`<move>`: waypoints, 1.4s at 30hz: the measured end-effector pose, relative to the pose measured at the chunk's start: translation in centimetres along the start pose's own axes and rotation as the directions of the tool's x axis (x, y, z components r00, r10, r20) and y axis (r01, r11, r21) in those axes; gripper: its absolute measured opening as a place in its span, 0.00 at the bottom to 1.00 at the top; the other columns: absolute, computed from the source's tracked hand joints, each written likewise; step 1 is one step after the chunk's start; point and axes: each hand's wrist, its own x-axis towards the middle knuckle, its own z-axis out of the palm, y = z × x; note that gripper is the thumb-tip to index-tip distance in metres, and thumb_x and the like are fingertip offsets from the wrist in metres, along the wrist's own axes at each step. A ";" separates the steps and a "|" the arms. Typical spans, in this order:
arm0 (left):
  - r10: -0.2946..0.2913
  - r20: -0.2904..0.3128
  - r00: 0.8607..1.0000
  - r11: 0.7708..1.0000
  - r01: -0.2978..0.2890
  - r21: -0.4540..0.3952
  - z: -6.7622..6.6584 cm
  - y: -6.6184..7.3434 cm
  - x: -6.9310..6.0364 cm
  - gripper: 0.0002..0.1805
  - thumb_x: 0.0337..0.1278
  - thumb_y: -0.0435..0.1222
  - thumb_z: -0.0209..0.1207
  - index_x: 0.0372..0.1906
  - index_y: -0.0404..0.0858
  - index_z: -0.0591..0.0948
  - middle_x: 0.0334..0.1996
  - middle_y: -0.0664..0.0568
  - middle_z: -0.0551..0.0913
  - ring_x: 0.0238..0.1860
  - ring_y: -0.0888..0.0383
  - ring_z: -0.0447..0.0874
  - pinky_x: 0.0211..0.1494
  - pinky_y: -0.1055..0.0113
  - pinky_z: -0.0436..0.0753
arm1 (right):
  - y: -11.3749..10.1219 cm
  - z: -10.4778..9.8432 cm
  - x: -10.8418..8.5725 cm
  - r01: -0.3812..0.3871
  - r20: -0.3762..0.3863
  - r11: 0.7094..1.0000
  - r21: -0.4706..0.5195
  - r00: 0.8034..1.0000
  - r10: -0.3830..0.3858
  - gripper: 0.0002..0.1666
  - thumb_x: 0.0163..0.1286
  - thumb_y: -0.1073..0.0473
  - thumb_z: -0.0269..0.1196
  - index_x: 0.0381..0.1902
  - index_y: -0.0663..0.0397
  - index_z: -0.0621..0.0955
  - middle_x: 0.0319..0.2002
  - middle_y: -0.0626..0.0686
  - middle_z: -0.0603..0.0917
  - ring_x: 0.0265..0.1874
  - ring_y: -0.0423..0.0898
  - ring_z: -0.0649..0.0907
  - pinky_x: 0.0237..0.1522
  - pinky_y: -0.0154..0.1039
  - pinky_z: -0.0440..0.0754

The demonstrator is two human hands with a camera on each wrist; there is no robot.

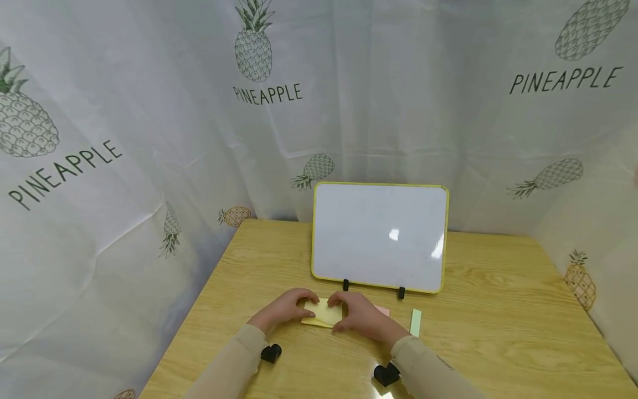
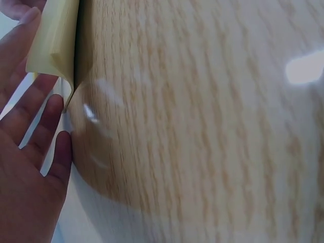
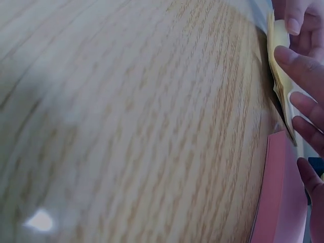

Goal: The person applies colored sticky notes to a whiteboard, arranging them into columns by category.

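A pad of yellow sticky notes (image 1: 323, 313) lies on the wooden table in front of the whiteboard, its sheets bowed in the left wrist view. At its left end, my left hand (image 1: 285, 308) grips it between thumb and fingers. My right hand (image 1: 366, 317) curls its thumb and index finger round the right end. In the right wrist view, a pink sticky note pad (image 3: 281, 197) lies beside the yellow one, close under the right hand. The right hand partly hides this pink pad in the head view. A narrow light green pad (image 1: 416, 321) lies right of that hand.
The whiteboard (image 1: 379, 235) with a yellow frame stands tilted on black feet just behind the hands. Black wrist cameras (image 1: 386, 374) sit under both forearms. A white curtain (image 1: 389, 111) printed with pineapples surrounds the wooden table (image 1: 498, 316).
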 end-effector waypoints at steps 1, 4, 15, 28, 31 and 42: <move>-0.003 -0.003 1.000 1.000 0.003 -0.011 0.0 0.0 0.1 0.17 0.57 0.40 0.68 0.51 0.43 0.82 0.51 0.56 0.81 0.55 0.54 0.76 0.59 0.56 0.72 | 0.0 0.0 0.0 -0.001 -0.002 1.000 0.005 1.000 0.001 0.34 0.49 0.44 0.78 0.54 0.40 0.79 0.51 0.37 0.78 0.53 0.41 0.75 0.55 0.47 0.73; -0.001 -0.012 1.000 1.000 0.001 -0.021 0.2 0.0 0.1 0.15 0.60 0.39 0.66 0.51 0.42 0.82 0.50 0.55 0.81 0.54 0.54 0.76 0.59 0.56 0.73 | -0.1 -0.1 0.0 -0.006 0.003 1.000 0.025 1.000 0.006 0.33 0.50 0.47 0.78 0.54 0.41 0.79 0.51 0.39 0.79 0.53 0.42 0.75 0.54 0.48 0.73; -0.004 -0.102 0.995 0.996 -0.005 -0.093 0.5 -0.5 0.0 0.14 0.57 0.38 0.68 0.47 0.41 0.83 0.45 0.56 0.82 0.47 0.56 0.80 0.52 0.60 0.77 | 0.1 0.0 -0.1 -0.003 -0.007 0.996 0.090 1.000 0.004 0.18 0.65 0.57 0.69 0.52 0.43 0.79 0.44 0.40 0.81 0.46 0.41 0.78 0.51 0.46 0.74; -0.008 -0.106 0.994 1.000 0.007 -0.008 0.4 -1.6 0.3 0.23 0.46 0.38 0.74 0.50 0.44 0.81 0.46 0.58 0.78 0.46 0.57 0.76 0.53 0.60 0.75 | 0.9 0.3 0.4 -0.028 -0.149 0.986 0.163 0.987 0.053 0.13 0.67 0.58 0.67 0.49 0.45 0.81 0.40 0.43 0.80 0.36 0.42 0.78 0.38 0.41 0.77; 0.007 -0.106 0.994 1.000 -0.006 0.015 0.5 -2.1 0.3 0.23 0.47 0.37 0.74 0.51 0.43 0.81 0.44 0.58 0.74 0.43 0.59 0.72 0.49 0.63 0.74 | 1.1 0.5 0.5 -0.038 -0.179 0.978 0.203 0.981 0.075 0.13 0.66 0.58 0.68 0.48 0.45 0.81 0.37 0.44 0.80 0.33 0.43 0.77 0.35 0.40 0.77; 0.023 -0.115 0.993 1.000 -0.024 -0.007 0.7 -2.4 0.1 0.26 0.46 0.35 0.74 0.51 0.36 0.76 0.39 0.55 0.71 0.40 0.58 0.67 0.44 0.63 0.71 | 1.6 0.5 1.3 -0.096 -0.223 0.912 0.399 0.955 0.198 0.14 0.63 0.59 0.70 0.46 0.48 0.79 0.32 0.50 0.78 0.28 0.45 0.72 0.27 0.38 0.73</move>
